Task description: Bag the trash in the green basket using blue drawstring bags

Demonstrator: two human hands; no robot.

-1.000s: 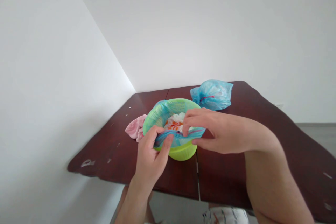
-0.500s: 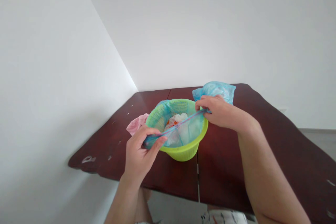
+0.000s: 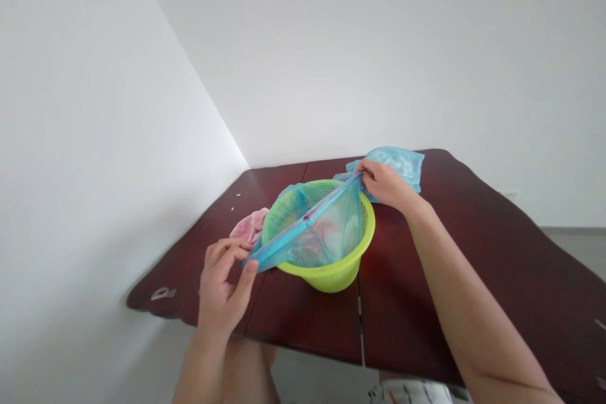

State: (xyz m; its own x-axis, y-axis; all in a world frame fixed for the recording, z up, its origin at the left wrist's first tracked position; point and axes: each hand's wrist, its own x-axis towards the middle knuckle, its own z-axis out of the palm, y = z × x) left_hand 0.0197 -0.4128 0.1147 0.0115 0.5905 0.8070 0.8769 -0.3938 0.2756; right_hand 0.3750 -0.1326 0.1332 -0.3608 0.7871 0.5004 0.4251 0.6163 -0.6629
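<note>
A thin blue plastic bag (image 3: 303,243) lines a yellow-green plastic basket (image 3: 331,281) on the table. My left hand (image 3: 227,278) pinches one end of the bag's edge, out past the basket's left front rim. The other end is gripped by my right hand (image 3: 381,184) above the right back rim. Between them the edge, with a pinkish drawstring band, is stretched in a straight diagonal line over the basket. Whitish and reddish contents show dimly through the film; what they are I cannot make out.
Behind my right hand lies another blue plastic bag (image 3: 400,164), bulging. A pink cloth (image 3: 246,227) sits left of the basket. The dark red table (image 3: 402,303) has seams and wavy edges, and stands close to white walls (image 3: 355,44).
My hands have moved apart, the left one outward and the right one up and back. The bag's edge is raised and stretched wider, now covering the view of the contents.
</note>
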